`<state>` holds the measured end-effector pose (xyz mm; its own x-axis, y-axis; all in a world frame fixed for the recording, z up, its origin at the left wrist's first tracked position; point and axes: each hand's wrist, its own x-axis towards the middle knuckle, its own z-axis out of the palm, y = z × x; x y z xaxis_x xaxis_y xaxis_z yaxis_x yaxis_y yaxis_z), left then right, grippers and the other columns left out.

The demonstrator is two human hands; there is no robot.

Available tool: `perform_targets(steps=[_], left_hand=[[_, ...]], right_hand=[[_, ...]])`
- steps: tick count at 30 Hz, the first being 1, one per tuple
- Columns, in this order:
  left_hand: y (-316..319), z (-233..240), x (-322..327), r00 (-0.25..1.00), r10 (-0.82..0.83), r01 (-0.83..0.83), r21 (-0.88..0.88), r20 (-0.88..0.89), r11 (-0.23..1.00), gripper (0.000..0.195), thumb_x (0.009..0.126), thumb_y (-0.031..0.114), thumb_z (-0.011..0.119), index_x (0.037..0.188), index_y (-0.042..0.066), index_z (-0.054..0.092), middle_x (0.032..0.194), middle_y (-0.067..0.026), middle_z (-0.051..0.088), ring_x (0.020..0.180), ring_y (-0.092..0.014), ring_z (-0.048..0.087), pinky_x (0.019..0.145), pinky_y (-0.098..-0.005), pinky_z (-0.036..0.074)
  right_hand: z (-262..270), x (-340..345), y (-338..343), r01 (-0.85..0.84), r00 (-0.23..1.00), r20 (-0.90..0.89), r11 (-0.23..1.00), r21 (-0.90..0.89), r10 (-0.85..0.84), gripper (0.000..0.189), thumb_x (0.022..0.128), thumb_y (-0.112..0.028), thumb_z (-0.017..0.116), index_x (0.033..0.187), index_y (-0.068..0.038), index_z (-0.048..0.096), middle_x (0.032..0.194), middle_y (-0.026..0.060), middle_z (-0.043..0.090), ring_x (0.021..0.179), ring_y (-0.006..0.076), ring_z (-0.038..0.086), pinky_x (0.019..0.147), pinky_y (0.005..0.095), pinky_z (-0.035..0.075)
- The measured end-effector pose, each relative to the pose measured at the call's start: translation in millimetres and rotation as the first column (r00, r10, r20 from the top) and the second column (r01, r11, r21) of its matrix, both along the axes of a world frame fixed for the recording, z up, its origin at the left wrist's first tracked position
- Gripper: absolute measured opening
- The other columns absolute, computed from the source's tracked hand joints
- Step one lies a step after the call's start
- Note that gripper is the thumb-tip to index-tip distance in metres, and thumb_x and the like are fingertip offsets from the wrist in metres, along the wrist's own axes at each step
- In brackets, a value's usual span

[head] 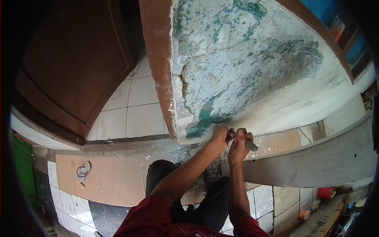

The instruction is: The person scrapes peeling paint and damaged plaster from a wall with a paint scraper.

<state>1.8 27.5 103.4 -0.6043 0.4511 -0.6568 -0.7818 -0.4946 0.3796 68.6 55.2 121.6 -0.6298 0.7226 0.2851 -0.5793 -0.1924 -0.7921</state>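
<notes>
Low at the corner of the scraped plaster wall (225, 74), both my hands are close together. My right hand (240, 145) is closed around a hand tool (251, 145) whose dull greenish-grey end sticks out to the right of the fist. My left hand (220, 135) is bent near the wall's foot, its fingers close to the tool's thin metal part; a thin, light tip shows just above it against the green patch. What the left fingers grip is mostly hidden. The wall has patches of green, pale blue and grey, and a crack near the brown door frame (160, 68).
A brown wooden door (74, 65) stands at the left beside a white-tiled floor. A flip-flop (83, 171) lies on the tan tiles. A grey low ledge (302, 160) curves along the right. A red container (324, 193) and an orange-and-white cup (304, 214) are at the lower right.
</notes>
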Motion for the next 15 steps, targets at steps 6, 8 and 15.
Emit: perform_targets(steps=[6, 8, 15], left_hand=[[4, 0, 4, 0.977, 0.096, -0.124, 0.141, 0.19, 0.982, 0.005, 0.077, 0.006, 0.047, 0.08, 0.003, 0.045, 0.075, -0.0068, 0.042, 0.067, -0.018, 0.044, 0.057, -0.0311, 0.039], [7, -47, -4, 0.989, 0.145, -0.145, 0.046, 0.011, 0.988, 0.012, 0.076, 0.006, 0.048, 0.086, 0.003, 0.044, 0.075, -0.0068, 0.037, 0.066, -0.018, 0.039, 0.057, -0.0346, 0.037], [5, -48, 5, 0.997, -0.077, 0.083, -0.33, 0.03, 0.94, 0.043, 0.072, 0.012, 0.054, 0.11, 0.0, 0.038, 0.097, -0.0121, 0.04, 0.081, -0.02, 0.04, 0.067, -0.039, 0.039]], right_hand=[[-15, 13, 22, -0.018, 1.0, 0.009, 1.0, 0.019, 0.018, 0.02, 0.083, -0.021, 0.056, 0.084, -0.007, 0.042, 0.076, 0.0044, 0.045, 0.08, 0.0139, 0.041, 0.078, 0.0299, 0.033], [-5, 30, 8, -0.157, 0.987, 0.04, 0.986, 0.057, 0.155, 0.027, 0.081, -0.024, 0.059, 0.093, -0.006, 0.043, 0.081, 0.0051, 0.047, 0.087, 0.0146, 0.042, 0.083, 0.0307, 0.032], [-8, 91, 28, -0.396, 0.732, 0.681, 0.807, 0.439, -0.011, 0.046, 0.071, -0.022, 0.072, 0.105, -0.002, 0.05, 0.088, 0.0063, 0.057, 0.078, 0.0131, 0.056, 0.07, 0.0271, 0.046]])
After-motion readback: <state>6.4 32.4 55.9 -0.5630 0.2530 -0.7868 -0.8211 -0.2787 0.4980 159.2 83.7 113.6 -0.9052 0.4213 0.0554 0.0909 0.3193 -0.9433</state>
